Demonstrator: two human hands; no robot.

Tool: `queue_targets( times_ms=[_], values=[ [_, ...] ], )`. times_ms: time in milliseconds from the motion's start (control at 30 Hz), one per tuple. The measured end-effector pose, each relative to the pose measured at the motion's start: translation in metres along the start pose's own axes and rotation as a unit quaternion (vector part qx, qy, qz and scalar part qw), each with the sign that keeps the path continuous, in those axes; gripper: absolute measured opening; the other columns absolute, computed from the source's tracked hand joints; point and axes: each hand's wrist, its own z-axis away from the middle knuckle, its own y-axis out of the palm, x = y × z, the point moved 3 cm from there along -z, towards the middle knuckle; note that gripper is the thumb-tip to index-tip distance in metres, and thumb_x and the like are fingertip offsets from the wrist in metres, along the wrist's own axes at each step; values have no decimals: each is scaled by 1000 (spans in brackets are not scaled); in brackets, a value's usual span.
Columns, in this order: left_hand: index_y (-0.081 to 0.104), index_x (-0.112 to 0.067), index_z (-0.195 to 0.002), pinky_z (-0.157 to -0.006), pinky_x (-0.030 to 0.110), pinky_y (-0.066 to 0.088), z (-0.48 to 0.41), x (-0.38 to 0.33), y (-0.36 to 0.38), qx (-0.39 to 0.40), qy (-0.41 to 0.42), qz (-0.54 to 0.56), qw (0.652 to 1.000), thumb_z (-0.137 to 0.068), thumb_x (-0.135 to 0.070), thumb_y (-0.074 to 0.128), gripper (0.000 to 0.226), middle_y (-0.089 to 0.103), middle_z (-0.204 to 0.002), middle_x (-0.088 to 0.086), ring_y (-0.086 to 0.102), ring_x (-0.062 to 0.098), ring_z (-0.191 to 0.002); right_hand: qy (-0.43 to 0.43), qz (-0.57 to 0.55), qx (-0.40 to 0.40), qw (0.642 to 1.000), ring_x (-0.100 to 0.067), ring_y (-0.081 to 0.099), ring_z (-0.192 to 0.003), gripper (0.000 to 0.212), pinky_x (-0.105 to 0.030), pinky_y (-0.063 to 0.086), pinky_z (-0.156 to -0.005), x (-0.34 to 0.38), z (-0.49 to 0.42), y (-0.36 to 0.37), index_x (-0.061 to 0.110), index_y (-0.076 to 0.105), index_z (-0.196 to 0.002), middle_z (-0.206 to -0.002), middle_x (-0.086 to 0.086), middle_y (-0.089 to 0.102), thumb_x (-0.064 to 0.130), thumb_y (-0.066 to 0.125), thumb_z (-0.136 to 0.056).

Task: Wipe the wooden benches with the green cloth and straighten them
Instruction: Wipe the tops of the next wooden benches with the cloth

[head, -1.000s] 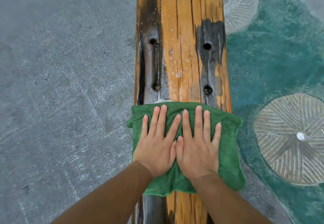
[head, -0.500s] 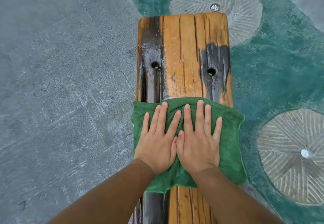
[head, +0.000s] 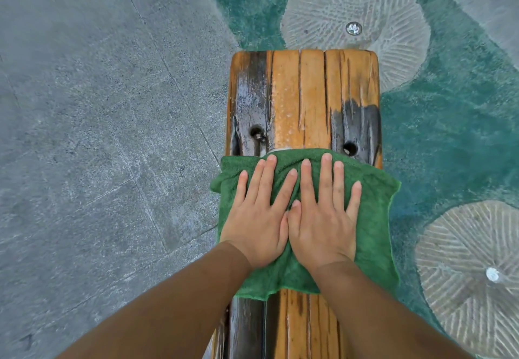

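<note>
I have the left hand (head: 257, 218) and the right hand (head: 323, 218) lying side by side, palms down, fingers straight and slightly spread, thumbs touching. Neither grips anything. Both press flat on the square green terry cloth (head: 373, 218), which is under the palms and spreads out past both hands, hanging over each long edge of the orange-brown slatted wooden table (head: 303, 100).

The cloth's far hem is right at the fingertips. Just beyond the left fingertips there is a dark bolt hole (head: 256, 132) in a blackened, wet-looking slat. A second hole (head: 349, 148) is at the hem ahead of the right fingertips. The table's rounded end is well ahead of both hands.

Left of the left hand is grey stone paving (head: 98, 134). Right of the right hand is teal ground (head: 449, 134) with a ribbed round stone disc (head: 463, 246), and another disc (head: 393, 7) lies beyond the table's end.
</note>
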Motion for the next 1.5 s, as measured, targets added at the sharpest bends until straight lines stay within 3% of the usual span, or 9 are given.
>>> queue_targets(
  times_ms=[400,933,1067,1267,1400,1500],
  values=[
    [12,-23,-158,-122,54,6,-59,25,-12,-25,-19,0,999,-101,-40,22,60,1,-165,17,-2,33,-153,11,2,-9,1000,-27,-2,-155,67,-59,11,-122,4,-68,-8,22,7,-159,-168,-9,-3,39,21,-96],
    [19,-25,-156,-120,58,15,-154,61,-31,-55,-58,-32,996,-101,-42,23,58,10,-165,15,6,33,-153,30,-11,-4,999,-24,-11,-155,67,-58,-1,-123,15,-168,-27,29,0,-159,-168,-4,-10,44,11,-94],
    [21,-27,-156,-120,58,16,-172,68,-38,-62,-87,-33,994,-100,-42,23,58,12,-165,12,9,31,-152,19,-30,-18,999,-24,-4,-155,67,-57,0,-123,17,-193,-33,28,11,-158,-169,-5,-2,45,13,-93],
    [20,-27,-156,-120,58,11,-180,71,-44,-65,-113,-20,991,-98,-41,20,59,11,-165,9,7,29,-153,21,-69,-71,995,-26,13,-153,68,-54,7,-124,19,-216,-38,19,26,-153,-166,-13,11,47,38,-92],
    [18,-23,-157,-121,57,11,-179,70,-46,-63,-120,-33,990,-93,-41,23,66,10,-166,8,6,27,-153,85,-77,-74,991,-35,4,-154,84,-53,1,-125,15,-233,-43,18,20,-154,-165,-19,6,62,37,-85],
    [19,-16,-157,-122,54,12,-180,72,-45,-62,-131,-40,989,-92,-42,21,70,12,-166,9,7,26,-153,36,-41,-38,998,-38,25,-145,76,-53,4,-125,21,-249,-45,20,38,-147,-148,-22,41,63,30,-85]
  ],
)
